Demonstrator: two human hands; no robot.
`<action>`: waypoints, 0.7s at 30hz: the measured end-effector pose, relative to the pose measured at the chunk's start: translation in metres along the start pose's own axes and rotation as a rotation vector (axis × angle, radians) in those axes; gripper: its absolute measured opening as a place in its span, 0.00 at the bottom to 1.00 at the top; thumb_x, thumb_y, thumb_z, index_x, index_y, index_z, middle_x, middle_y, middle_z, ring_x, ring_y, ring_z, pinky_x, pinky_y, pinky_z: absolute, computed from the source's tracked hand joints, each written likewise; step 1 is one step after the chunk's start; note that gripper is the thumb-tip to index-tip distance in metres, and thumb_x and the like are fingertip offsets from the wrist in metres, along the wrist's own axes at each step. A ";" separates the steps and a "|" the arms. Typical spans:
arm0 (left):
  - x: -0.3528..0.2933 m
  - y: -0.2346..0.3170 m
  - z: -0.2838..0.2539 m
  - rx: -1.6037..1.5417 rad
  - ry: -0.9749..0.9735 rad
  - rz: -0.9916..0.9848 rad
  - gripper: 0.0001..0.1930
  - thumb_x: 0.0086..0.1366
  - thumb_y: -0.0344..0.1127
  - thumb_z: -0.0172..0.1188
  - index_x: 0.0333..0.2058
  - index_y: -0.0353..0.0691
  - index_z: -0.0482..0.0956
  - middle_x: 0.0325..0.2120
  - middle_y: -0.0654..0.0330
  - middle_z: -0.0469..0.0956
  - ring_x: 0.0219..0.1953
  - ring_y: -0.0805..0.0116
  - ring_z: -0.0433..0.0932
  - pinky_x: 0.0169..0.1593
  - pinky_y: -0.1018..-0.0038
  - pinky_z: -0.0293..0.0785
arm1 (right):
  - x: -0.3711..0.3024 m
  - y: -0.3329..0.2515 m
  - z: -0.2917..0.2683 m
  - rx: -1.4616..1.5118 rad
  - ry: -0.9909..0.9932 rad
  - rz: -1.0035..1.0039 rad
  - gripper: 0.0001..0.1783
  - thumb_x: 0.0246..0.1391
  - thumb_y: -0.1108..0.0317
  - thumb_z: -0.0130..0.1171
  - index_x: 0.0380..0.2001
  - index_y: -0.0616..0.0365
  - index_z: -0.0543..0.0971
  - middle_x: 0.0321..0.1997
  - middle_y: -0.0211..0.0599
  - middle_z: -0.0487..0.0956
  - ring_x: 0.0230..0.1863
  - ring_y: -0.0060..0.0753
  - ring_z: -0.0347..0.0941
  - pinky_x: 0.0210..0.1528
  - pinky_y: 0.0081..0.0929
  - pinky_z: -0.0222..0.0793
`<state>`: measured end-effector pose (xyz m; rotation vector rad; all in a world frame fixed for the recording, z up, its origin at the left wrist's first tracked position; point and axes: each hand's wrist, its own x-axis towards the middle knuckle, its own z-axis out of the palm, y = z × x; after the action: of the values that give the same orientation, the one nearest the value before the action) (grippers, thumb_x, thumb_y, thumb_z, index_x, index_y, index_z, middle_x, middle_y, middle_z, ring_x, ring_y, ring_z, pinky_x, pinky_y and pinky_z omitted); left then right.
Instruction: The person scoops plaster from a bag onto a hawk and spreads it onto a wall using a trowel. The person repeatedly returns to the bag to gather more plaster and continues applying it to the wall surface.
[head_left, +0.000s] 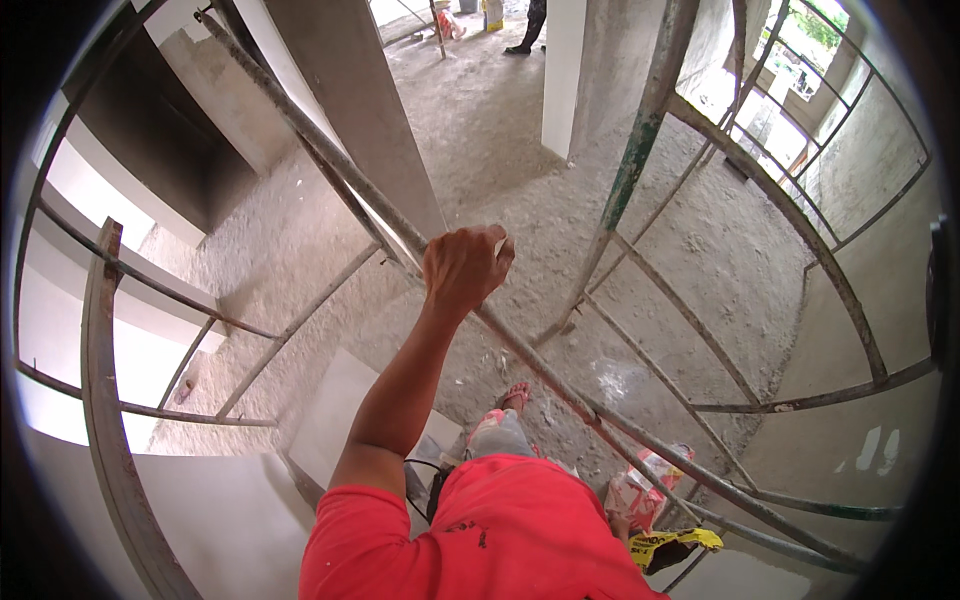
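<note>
My left hand (pixel 465 262) is closed around a long diagonal scaffold pipe (pixel 540 368) in front of my body, its arm stretched forward from the red sleeve. Low on the right, only a small part of my right hand (pixel 620 524) shows past my red shirt. It is beside a yellow bag (pixel 672 546) with a dark opening, and its fingers are mostly hidden. Just above that hand is something red and white (pixel 645 490), partly behind the pipes; I cannot tell whether it is cloth or a sack. My sandalled foot (pixel 515 397) rests below the pipe.
Scaffold frames stand on both sides, with a green-stained upright (pixel 630 165) ahead and curved-looking bars (pixel 790 205) at right. A wooden plank (pixel 103 380) rises at left. Concrete columns (pixel 345 95) stand on the rough, dusty floor (pixel 480 150). A person's dark-clad leg (pixel 530 28) shows far off.
</note>
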<state>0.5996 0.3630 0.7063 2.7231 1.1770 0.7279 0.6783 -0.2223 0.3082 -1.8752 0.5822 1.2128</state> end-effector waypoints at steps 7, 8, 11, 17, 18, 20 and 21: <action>0.002 -0.003 0.006 -0.012 -0.078 0.039 0.11 0.54 0.45 0.57 0.27 0.46 0.80 0.17 0.60 0.78 0.23 0.62 0.78 0.29 0.69 0.73 | 0.014 0.051 -0.029 -1.271 0.075 -0.966 0.13 0.44 0.64 0.56 0.36 0.53 0.73 0.33 0.42 0.77 0.32 0.47 0.73 0.33 0.39 0.67; 0.000 -0.008 0.007 -0.048 -0.087 0.069 0.11 0.54 0.45 0.58 0.29 0.47 0.81 0.18 0.61 0.78 0.24 0.63 0.79 0.30 0.69 0.74 | 0.013 0.050 -0.032 -1.160 0.067 -0.907 0.14 0.46 0.64 0.55 0.37 0.55 0.73 0.33 0.41 0.77 0.32 0.44 0.73 0.33 0.38 0.68; 0.006 -0.012 -0.022 -0.496 -0.249 0.105 0.14 0.56 0.45 0.57 0.32 0.40 0.80 0.23 0.60 0.79 0.26 0.69 0.79 0.31 0.75 0.74 | 0.039 0.061 -0.041 -0.225 -0.056 -0.319 0.15 0.50 0.63 0.52 0.39 0.60 0.72 0.34 0.41 0.77 0.33 0.39 0.74 0.35 0.35 0.69; -0.018 -0.076 -0.085 -1.124 0.205 0.017 0.15 0.59 0.36 0.52 0.34 0.26 0.76 0.24 0.52 0.77 0.22 0.68 0.76 0.28 0.76 0.74 | 0.016 0.014 -0.010 0.090 -0.080 0.042 0.18 0.52 0.60 0.50 0.40 0.63 0.72 0.35 0.41 0.77 0.35 0.37 0.74 0.38 0.33 0.69; -0.025 -0.089 -0.093 -1.094 0.321 0.000 0.15 0.60 0.36 0.52 0.33 0.25 0.76 0.20 0.52 0.76 0.21 0.67 0.74 0.27 0.75 0.72 | 0.013 0.002 -0.004 0.066 -0.083 0.044 0.18 0.52 0.60 0.50 0.41 0.63 0.72 0.36 0.41 0.77 0.35 0.37 0.74 0.38 0.33 0.68; -0.033 -0.114 -0.094 -1.014 0.469 -0.123 0.16 0.60 0.39 0.54 0.33 0.27 0.77 0.20 0.55 0.76 0.19 0.72 0.73 0.24 0.79 0.70 | 0.010 -0.011 0.006 0.051 -0.081 0.045 0.19 0.52 0.60 0.50 0.41 0.63 0.72 0.36 0.42 0.77 0.36 0.37 0.74 0.38 0.32 0.68; -0.041 -0.130 -0.096 -1.057 0.518 -0.195 0.15 0.60 0.39 0.54 0.33 0.28 0.77 0.20 0.56 0.76 0.19 0.73 0.73 0.24 0.79 0.69 | 0.007 -0.022 0.013 0.026 -0.094 0.044 0.19 0.52 0.60 0.50 0.41 0.63 0.72 0.36 0.42 0.77 0.36 0.37 0.74 0.39 0.32 0.68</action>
<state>0.4454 0.4151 0.7410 1.5675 0.7368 1.5174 0.6902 -0.1987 0.3069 -1.7817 0.5884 1.3084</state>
